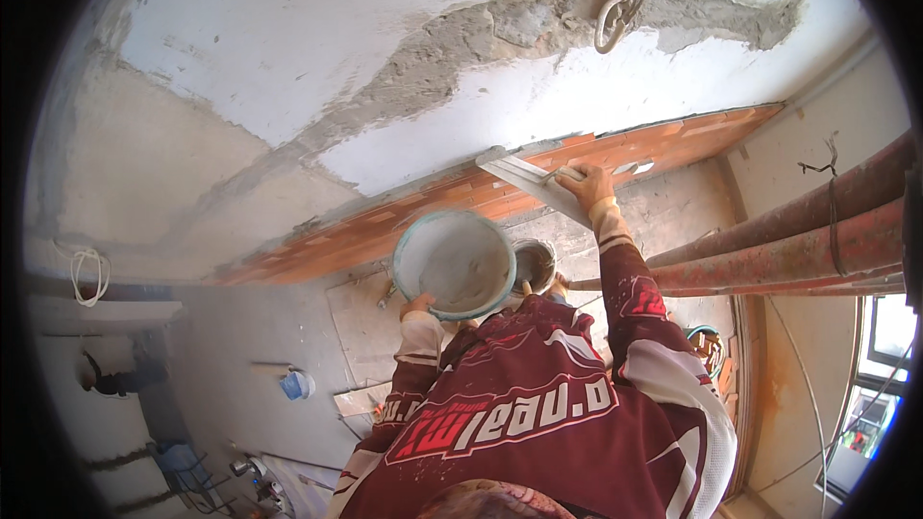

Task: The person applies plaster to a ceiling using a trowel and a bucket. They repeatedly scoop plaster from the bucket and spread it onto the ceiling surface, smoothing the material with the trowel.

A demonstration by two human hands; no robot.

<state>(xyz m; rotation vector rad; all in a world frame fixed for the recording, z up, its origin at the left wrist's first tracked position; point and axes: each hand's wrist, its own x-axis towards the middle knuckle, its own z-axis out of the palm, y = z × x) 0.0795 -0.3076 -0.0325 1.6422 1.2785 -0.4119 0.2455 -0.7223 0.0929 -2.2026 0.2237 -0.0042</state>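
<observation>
My right hand (588, 187) is closed around the handle of a long, pale plastering trowel (527, 176). Its far end is at the top edge of the exposed orange brick (687, 137), where the white wall (404, 159) begins; whether the blade touches the wall, I cannot tell. Lower down, my left hand (419, 306) grips the near left rim of a round, greenish basin (423, 242). Wet grey plaster (461, 279) lies inside it. Just right of the basin stands a dark bucket (535, 259), partly hidden by it.
Thick red pipes (769, 259) run across the right side, near a window (865, 404). From a rough grey patch on the wall sticks a conduit loop (606, 24). A small blue pail (298, 385) and boards (363, 399) are on the floor at left. White cable (89, 279) hangs far left.
</observation>
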